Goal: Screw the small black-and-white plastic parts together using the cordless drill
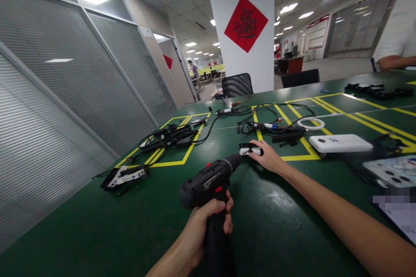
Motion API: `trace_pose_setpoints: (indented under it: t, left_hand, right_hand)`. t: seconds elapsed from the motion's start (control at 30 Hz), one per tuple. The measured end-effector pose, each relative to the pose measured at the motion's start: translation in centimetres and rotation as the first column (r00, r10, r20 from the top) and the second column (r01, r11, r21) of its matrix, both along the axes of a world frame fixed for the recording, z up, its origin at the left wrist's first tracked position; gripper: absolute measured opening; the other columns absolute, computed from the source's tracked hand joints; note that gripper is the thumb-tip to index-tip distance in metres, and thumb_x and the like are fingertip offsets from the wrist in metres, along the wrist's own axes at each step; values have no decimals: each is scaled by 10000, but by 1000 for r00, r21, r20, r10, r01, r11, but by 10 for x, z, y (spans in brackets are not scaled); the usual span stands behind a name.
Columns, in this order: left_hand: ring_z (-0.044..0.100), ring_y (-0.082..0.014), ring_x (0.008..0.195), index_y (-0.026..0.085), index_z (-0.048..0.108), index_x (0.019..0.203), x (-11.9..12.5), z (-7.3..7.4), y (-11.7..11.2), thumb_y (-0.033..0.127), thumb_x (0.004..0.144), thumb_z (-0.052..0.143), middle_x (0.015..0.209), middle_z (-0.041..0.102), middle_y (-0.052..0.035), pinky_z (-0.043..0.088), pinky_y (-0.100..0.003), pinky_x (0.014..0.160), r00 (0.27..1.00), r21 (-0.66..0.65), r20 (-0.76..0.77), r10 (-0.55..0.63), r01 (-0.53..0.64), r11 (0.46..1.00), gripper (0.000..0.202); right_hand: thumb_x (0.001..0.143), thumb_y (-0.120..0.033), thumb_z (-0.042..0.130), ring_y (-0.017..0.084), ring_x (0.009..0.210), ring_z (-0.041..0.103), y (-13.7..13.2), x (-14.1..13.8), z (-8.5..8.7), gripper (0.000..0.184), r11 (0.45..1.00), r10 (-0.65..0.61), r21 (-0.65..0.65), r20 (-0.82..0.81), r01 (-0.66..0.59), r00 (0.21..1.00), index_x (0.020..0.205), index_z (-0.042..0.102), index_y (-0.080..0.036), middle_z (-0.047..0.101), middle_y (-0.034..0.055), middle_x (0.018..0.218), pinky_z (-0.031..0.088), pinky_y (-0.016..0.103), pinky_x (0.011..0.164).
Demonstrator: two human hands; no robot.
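Note:
A black cordless drill (208, 186) with small red parts fills the middle foreground. My left hand (203, 220) is closed around its grip. The drill's chuck points away from me, right up against a small black-and-white part (255, 150). My right hand (268, 156) holds that part from its right side, fingers closed on it, just above or on the green table (156, 229); which of the two I cannot tell. The bit's tip and its exact contact with the part are too small to make out.
Black cables and adapters (172, 136) lie in a heap at left, near a black-and-white piece (126, 176). Beyond my right hand are a cabled tool (273, 127) and a white ring (311, 124). A white power bank (339, 143) and a phone (391, 169) lie at right. A person's arm (394, 61) rests far right.

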State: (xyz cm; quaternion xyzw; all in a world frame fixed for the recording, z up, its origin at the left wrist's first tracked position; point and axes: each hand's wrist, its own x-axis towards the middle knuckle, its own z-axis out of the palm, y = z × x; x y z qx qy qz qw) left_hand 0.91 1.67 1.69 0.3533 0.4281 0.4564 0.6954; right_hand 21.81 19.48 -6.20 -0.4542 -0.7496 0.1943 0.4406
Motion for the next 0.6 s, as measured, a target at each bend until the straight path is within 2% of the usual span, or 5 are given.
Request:
trace_pose_setpoints:
  t: [0.6]
  left_hand:
    - [409,-65,418,126,518,893,-2,-1,2,161,769,409,735,481,-7,378,-284,514,1000,-14,6,-12,12,1000,168]
  right_hand:
    - [743,-304,587,181,938,538,4,-1,-1,420,1000,-2,-27,9,2,1000,1154,527,-238,517,57,1062,400,330,895]
